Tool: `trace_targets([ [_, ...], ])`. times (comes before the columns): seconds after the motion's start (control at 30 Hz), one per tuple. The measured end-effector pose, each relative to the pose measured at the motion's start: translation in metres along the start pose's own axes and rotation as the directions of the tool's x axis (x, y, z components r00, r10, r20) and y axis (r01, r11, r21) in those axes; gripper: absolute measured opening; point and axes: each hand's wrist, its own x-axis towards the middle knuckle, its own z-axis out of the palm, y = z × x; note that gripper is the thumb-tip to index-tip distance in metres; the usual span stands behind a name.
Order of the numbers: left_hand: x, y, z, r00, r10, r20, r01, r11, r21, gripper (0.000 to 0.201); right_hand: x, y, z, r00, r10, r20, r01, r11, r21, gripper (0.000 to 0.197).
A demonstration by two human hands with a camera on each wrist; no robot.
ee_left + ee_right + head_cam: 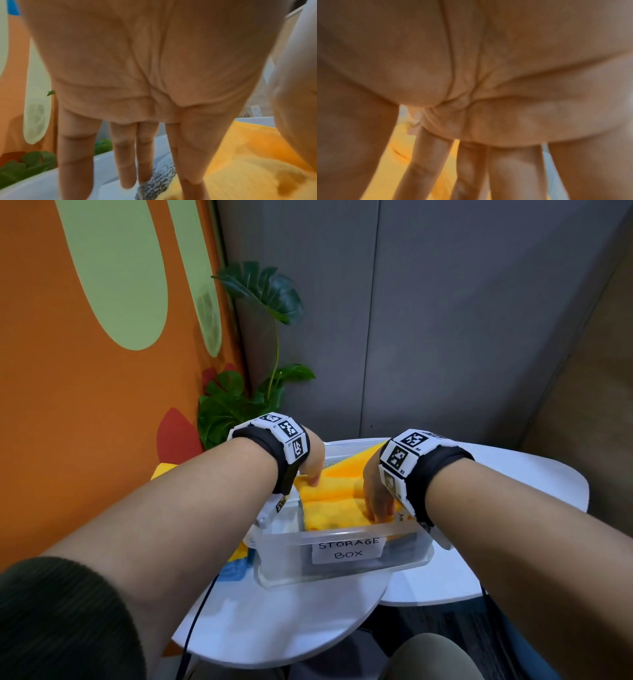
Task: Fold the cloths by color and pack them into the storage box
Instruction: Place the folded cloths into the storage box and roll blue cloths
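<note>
Both hands press straight fingers on the folded yellow fleece cloth (329,498) inside the clear plastic storage box (342,559); the left hand (313,462) at 10 o'clock, the right hand (376,491) at 4. Fingertips are cut off in the wrist views; a grey knitted cloth (159,180) peeks from beneath.

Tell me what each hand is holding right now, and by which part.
Neither grips anything. The left hand and right hand press straight fingers down on the yellow cloth in the storage box.

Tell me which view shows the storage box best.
The head view: the storage box shows its whole front wall, rim and label, with the yellow cloth inside. The left wrist view catches only a pale strip of rim behind the fingers. The right wrist view is filled by the hand, with almost nothing of the box.
</note>
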Motion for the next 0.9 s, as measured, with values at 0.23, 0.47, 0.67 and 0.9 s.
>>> trace_targets([
  [0.23,-0.005,-0.004,0.003,0.995,0.088,0.050,-0.078,0.980,-0.182,0.029,-0.028,0.006,0.001,0.992,-0.104,-0.077,0.106,0.994,0.026,0.042],
  [0.47,0.008,-0.008,0.006,1.000,0.003,-0.028,-0.009,0.977,-0.215,0.025,-0.033,0.009,0.002,0.984,-0.094,-0.154,0.082,0.993,-0.080,0.052],
  [0.67,0.008,0.002,0.006,0.995,0.024,-0.094,-0.024,1.000,0.000,0.038,-0.036,0.004,-0.003,0.996,-0.053,-0.069,0.049,0.997,-0.066,0.053],
  [0.9,-0.003,0.004,-0.012,0.991,0.021,-0.133,-0.018,1.000,0.020,0.029,-0.030,0.009,0.001,0.971,-0.206,-0.118,0.207,0.978,-0.002,0.035],
])
